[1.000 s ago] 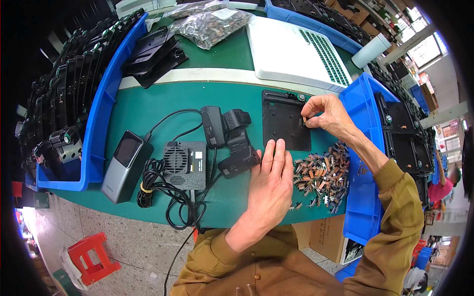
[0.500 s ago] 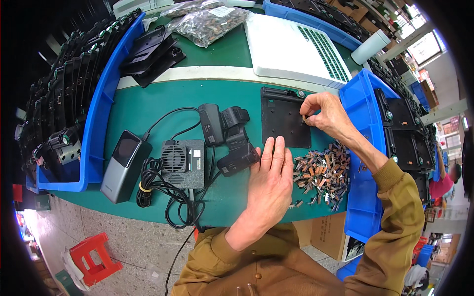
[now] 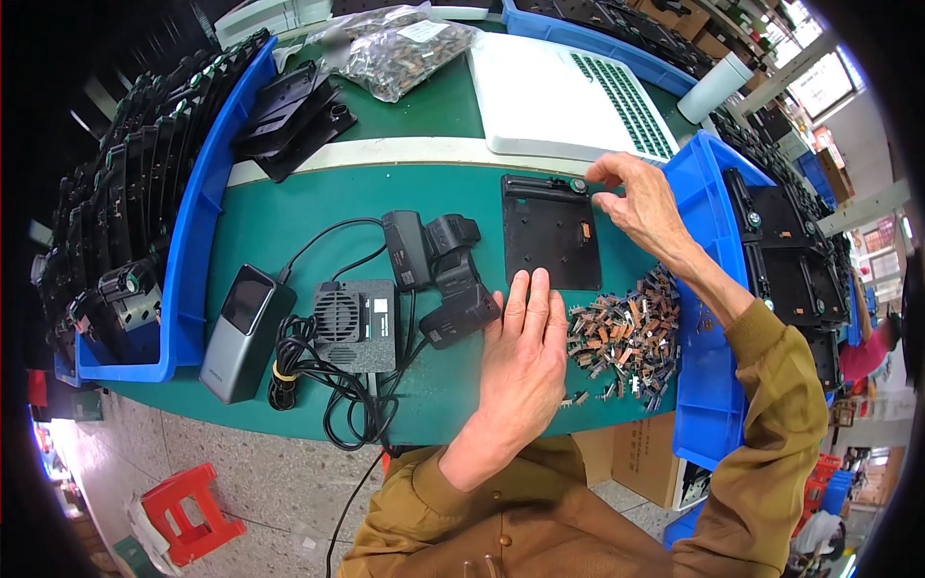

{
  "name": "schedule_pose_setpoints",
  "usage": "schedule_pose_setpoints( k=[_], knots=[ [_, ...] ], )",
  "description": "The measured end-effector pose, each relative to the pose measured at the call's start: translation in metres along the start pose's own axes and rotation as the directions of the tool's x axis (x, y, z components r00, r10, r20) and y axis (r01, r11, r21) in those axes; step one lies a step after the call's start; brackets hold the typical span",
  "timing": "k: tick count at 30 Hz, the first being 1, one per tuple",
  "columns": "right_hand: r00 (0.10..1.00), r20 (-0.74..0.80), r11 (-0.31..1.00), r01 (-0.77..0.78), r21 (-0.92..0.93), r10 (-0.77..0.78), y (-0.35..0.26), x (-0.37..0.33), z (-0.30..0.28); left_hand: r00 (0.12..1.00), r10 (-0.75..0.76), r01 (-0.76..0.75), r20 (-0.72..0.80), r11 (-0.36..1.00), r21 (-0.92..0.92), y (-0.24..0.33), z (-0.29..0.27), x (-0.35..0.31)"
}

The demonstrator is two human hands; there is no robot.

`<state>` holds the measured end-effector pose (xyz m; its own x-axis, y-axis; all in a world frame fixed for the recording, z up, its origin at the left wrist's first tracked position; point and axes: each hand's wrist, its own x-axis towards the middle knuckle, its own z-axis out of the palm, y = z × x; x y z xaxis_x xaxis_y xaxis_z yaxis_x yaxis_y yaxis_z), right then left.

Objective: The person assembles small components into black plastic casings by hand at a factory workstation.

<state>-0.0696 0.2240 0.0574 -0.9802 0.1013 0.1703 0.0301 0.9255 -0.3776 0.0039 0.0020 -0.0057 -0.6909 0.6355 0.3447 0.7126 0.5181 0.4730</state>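
Observation:
A flat black plastic panel (image 3: 549,231) lies on the green mat, with a round metallic part at its upper right corner. On the panel's right side sits a small brown slide switch-like component (image 3: 586,231). My left hand (image 3: 525,356) lies flat with fingers stretched, its tips at the panel's lower edge. Just off the upper right corner is my right hand (image 3: 636,197), thumb and index finger apart with nothing visible between them. Below it, right of my left hand, spreads a pile of small brown and silver components (image 3: 626,337).
Left of my hand are a black wearable device (image 3: 448,275), a grey fan box (image 3: 356,328), coiled cable and a power bank (image 3: 248,332). Blue bins (image 3: 183,260) of black panels flank the mat. Behind are a bag of components (image 3: 400,53) and a white tray (image 3: 540,96).
My right hand has let go of the small brown component, which now stays on the panel, and has drawn slightly up and away. My left hand stays in place.

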Motion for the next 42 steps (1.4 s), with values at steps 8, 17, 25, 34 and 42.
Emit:
schedule_pose_setpoints(
  k=[8,17,25,34,42],
  knots=[
    [0.974,0.092,0.979,0.204,0.032,-0.206,0.017,0.015,0.019,1.0,0.023,-0.023,0.006,0.999,0.041,0.0,0.002,0.0],
    [0.948,0.053,0.944,0.317,-0.094,-0.313,0.019,0.013,0.014,0.998,0.002,-0.007,-0.061,0.995,-0.096,0.001,-0.004,0.003],
    [0.841,-0.176,0.808,0.401,-0.432,-0.511,0.019,0.0,-0.055,0.994,-0.066,0.053,-0.082,0.987,-0.154,0.006,-0.003,0.006],
    [0.882,-0.47,0.765,-0.284,-0.578,-0.028,0.0,-0.143,-0.257,0.998,-0.023,0.017,-0.066,0.996,-0.083,0.004,-0.002,0.001],
    [0.764,-0.508,0.668,-0.62,-0.411,0.398,0.026,-0.266,-0.258,0.998,-0.001,-0.002,-0.055,0.998,-0.055,0.006,-0.002,-0.001]
  ],
)
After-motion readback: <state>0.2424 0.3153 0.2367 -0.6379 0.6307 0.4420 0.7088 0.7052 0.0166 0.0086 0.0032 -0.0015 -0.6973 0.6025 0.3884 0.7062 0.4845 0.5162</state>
